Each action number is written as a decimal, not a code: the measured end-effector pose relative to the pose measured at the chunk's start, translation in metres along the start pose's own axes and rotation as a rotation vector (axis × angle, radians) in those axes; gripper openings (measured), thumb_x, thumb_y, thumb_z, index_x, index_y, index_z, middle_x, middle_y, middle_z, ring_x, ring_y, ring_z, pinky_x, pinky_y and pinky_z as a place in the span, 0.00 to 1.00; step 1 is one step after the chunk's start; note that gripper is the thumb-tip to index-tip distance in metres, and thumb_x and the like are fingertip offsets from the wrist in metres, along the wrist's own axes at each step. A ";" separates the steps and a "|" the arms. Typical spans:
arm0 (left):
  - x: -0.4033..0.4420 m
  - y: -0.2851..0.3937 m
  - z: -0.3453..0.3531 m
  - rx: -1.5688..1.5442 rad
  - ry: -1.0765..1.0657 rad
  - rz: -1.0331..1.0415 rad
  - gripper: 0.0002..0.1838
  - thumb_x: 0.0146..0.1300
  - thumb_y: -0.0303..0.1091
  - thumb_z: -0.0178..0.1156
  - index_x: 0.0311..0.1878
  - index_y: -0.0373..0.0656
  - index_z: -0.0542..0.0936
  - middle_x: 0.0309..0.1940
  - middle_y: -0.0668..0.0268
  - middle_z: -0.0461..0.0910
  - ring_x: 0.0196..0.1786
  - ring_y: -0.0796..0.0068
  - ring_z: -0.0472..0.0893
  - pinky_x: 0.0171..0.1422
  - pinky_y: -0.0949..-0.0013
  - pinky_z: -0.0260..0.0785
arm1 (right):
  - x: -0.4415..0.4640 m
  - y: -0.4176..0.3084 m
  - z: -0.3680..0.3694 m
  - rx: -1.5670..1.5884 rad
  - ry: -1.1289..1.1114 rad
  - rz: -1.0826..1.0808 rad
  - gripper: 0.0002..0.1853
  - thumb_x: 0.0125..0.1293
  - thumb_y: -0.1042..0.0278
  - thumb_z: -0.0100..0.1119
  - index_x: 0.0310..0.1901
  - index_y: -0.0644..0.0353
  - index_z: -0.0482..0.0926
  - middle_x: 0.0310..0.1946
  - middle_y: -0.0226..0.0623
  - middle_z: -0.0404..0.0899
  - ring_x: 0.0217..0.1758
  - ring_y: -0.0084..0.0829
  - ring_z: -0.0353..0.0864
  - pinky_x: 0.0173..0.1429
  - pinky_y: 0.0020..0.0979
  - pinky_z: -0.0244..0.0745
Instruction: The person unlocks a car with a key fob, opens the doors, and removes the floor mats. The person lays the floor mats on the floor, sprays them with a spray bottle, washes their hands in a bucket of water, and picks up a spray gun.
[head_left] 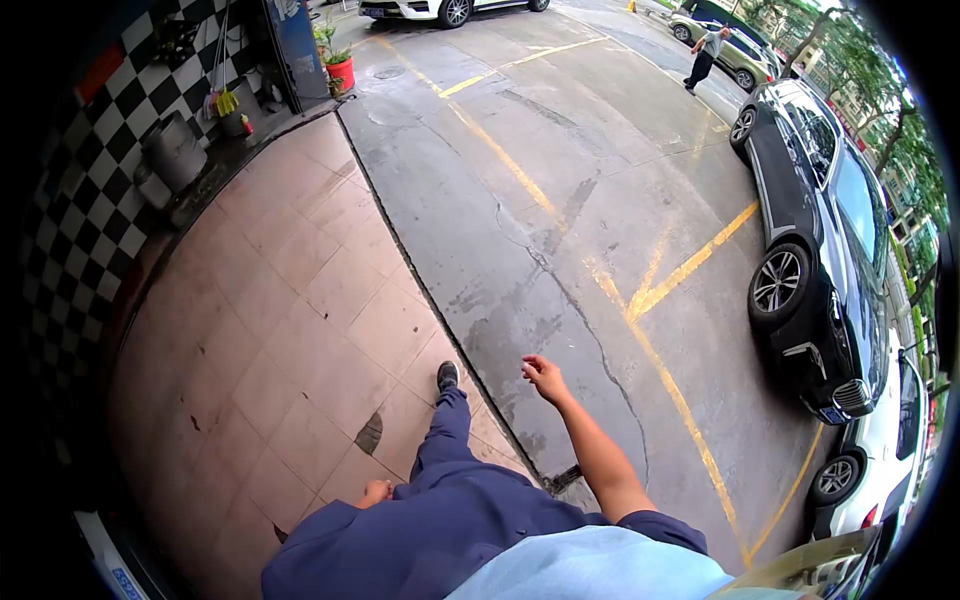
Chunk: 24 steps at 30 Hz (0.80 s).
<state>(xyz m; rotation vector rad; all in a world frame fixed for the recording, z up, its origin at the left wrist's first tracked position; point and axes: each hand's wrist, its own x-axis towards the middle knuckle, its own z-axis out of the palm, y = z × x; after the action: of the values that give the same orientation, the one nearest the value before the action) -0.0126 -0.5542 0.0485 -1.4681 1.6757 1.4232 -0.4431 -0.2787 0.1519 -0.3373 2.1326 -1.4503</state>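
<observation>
- Two bare hands show: the right hand [543, 378], fingers curled, is above grey concrete [480, 230]; a pale spot shows at its fingertips, whether an object I cannot tell.
- The left hand [376, 492], partly hidden by clothing, is above pink floor tiles [290, 330]; I cannot tell whether it grips anything.
- Rightward, a black SUV [800, 235] and a white car [885, 440] stand near yellow lines [700, 256].
- Far ahead, a person [711, 50]; at upper left, a red flowerpot [341, 74].
</observation>
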 end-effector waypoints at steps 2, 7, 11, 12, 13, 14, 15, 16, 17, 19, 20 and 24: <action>0.029 0.043 -0.004 0.176 -0.049 0.019 0.10 0.62 0.35 0.53 0.28 0.39 0.74 0.20 0.66 0.73 0.17 0.77 0.71 0.17 0.76 0.63 | 0.058 -0.016 0.006 -0.074 -0.083 -0.048 0.15 0.63 0.62 0.54 0.49 0.60 0.74 0.36 0.34 0.80 0.35 0.22 0.78 0.38 0.24 0.72; 0.128 0.218 -0.046 -0.265 -0.071 -0.198 0.10 0.62 0.34 0.53 0.28 0.39 0.74 0.20 0.66 0.73 0.17 0.78 0.71 0.17 0.75 0.63 | 0.116 0.065 -0.021 -0.315 -0.072 0.422 0.15 0.57 0.65 0.54 0.45 0.60 0.77 0.31 0.35 0.81 0.29 0.25 0.81 0.33 0.27 0.76; 0.209 0.428 -0.103 -0.255 -0.050 0.148 0.11 0.63 0.38 0.51 0.32 0.41 0.75 0.23 0.68 0.75 0.21 0.79 0.71 0.22 0.74 0.65 | 0.128 0.093 -0.068 -0.016 0.214 0.792 0.12 0.57 0.67 0.53 0.40 0.63 0.78 0.29 0.39 0.81 0.26 0.26 0.80 0.26 0.26 0.75; 0.229 0.482 -0.117 -0.196 -0.079 0.232 0.12 0.64 0.42 0.51 0.35 0.43 0.75 0.26 0.69 0.76 0.25 0.79 0.73 0.27 0.75 0.67 | 0.136 0.081 -0.077 0.017 0.224 0.810 0.13 0.57 0.65 0.55 0.40 0.63 0.79 0.30 0.39 0.81 0.28 0.26 0.80 0.29 0.26 0.76; 0.250 0.532 -0.125 -0.204 -0.033 0.299 0.12 0.63 0.41 0.51 0.34 0.41 0.76 0.27 0.68 0.76 0.25 0.79 0.73 0.27 0.75 0.66 | 0.146 0.076 -0.082 0.051 0.234 0.832 0.14 0.57 0.63 0.56 0.40 0.62 0.79 0.31 0.39 0.81 0.30 0.26 0.81 0.32 0.27 0.76; 0.269 0.581 -0.132 -0.211 0.013 0.368 0.13 0.63 0.40 0.52 0.33 0.40 0.76 0.27 0.67 0.77 0.25 0.80 0.73 0.27 0.74 0.66 | 0.159 0.064 -0.087 -0.022 0.170 0.814 0.13 0.58 0.64 0.55 0.40 0.62 0.79 0.30 0.39 0.81 0.28 0.26 0.80 0.30 0.27 0.76; 0.290 0.625 -0.137 -0.181 0.025 0.385 0.13 0.63 0.41 0.52 0.34 0.40 0.77 0.27 0.67 0.77 0.26 0.80 0.73 0.28 0.75 0.66 | 0.176 0.037 -0.092 -0.096 0.109 0.793 0.11 0.59 0.65 0.54 0.40 0.62 0.78 0.30 0.38 0.81 0.26 0.26 0.79 0.28 0.27 0.75; 0.314 0.666 -0.140 -0.152 0.037 0.401 0.13 0.63 0.41 0.52 0.35 0.40 0.77 0.28 0.68 0.78 0.27 0.81 0.73 0.29 0.75 0.66 | 0.205 0.022 -0.098 -0.173 0.047 0.771 0.10 0.60 0.66 0.53 0.39 0.62 0.78 0.29 0.38 0.80 0.25 0.26 0.79 0.27 0.28 0.75; 0.334 0.695 -0.139 -0.122 0.046 0.411 0.13 0.63 0.41 0.52 0.36 0.40 0.77 0.29 0.68 0.78 0.28 0.81 0.73 0.30 0.76 0.67 | 0.234 0.018 -0.103 -0.209 0.017 0.774 0.10 0.60 0.66 0.53 0.39 0.62 0.78 0.29 0.37 0.80 0.25 0.26 0.79 0.27 0.28 0.75; 0.364 0.746 -0.133 -0.013 0.030 0.408 0.14 0.61 0.42 0.53 0.37 0.40 0.78 0.30 0.65 0.79 0.30 0.76 0.76 0.33 0.72 0.69 | 0.299 0.009 -0.117 -0.281 -0.043 0.769 0.11 0.60 0.64 0.54 0.39 0.61 0.78 0.29 0.37 0.80 0.25 0.26 0.79 0.27 0.28 0.76; 0.379 0.763 -0.128 0.044 0.024 0.405 0.14 0.61 0.42 0.53 0.38 0.41 0.78 0.31 0.64 0.80 0.31 0.73 0.77 0.34 0.69 0.70 | 0.337 0.014 -0.123 -0.233 -0.010 0.788 0.09 0.59 0.66 0.54 0.37 0.60 0.78 0.27 0.35 0.80 0.24 0.27 0.78 0.27 0.30 0.76; 0.383 0.783 -0.102 0.939 -0.188 0.535 0.18 0.58 0.45 0.51 0.46 0.46 0.77 0.42 0.55 0.79 0.48 0.54 0.77 0.53 0.56 0.67 | 0.515 0.016 -0.171 -0.236 0.018 0.861 0.09 0.55 0.69 0.52 0.35 0.60 0.79 0.23 0.35 0.79 0.21 0.27 0.77 0.25 0.31 0.75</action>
<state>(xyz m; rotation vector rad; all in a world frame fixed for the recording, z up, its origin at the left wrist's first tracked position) -0.8206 -0.8981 0.0454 -0.3746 2.2343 0.7221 -0.9619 -0.3882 0.0368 0.4720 2.0546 -0.7051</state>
